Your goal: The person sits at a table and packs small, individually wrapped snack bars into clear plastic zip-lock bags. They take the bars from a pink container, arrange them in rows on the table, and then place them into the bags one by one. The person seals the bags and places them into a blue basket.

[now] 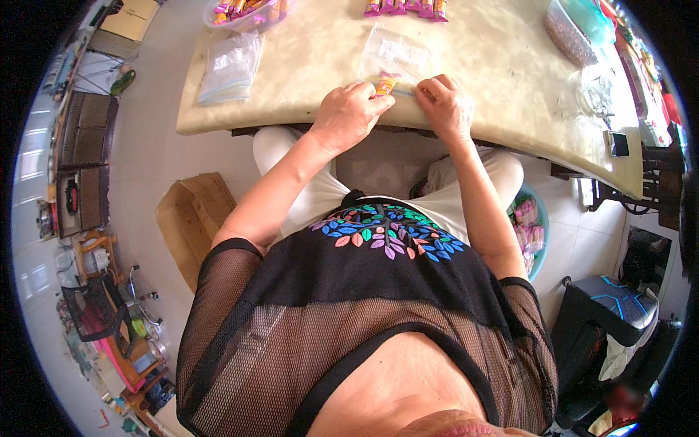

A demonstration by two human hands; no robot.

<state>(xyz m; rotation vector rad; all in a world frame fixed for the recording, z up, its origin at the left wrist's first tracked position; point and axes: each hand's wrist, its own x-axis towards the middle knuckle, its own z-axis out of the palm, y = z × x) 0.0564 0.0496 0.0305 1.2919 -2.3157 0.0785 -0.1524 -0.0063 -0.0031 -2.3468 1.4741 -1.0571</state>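
Observation:
My left hand (349,112) pinches a small orange and purple wrapped snack (385,86) at the mouth of a clear zip bag (398,53), which lies flat near the table's front edge. My right hand (445,106) has its fingers curled at the right end of the bag's opening and grips its rim. Left of my hands lies a stack of clear zip bags (232,65). Beyond the bag, several wrapped snacks (407,7) lie in a row at the top of the view. A clear plastic tub (251,23) at the upper left holds more of them.
A clear container of small brown pieces (570,35), a glass jar (596,95) and a small dark-screened device (617,144) stand or lie at the table's right. A blue basin (540,235) with pink packs is on the floor at right, a cardboard box (196,218) at left.

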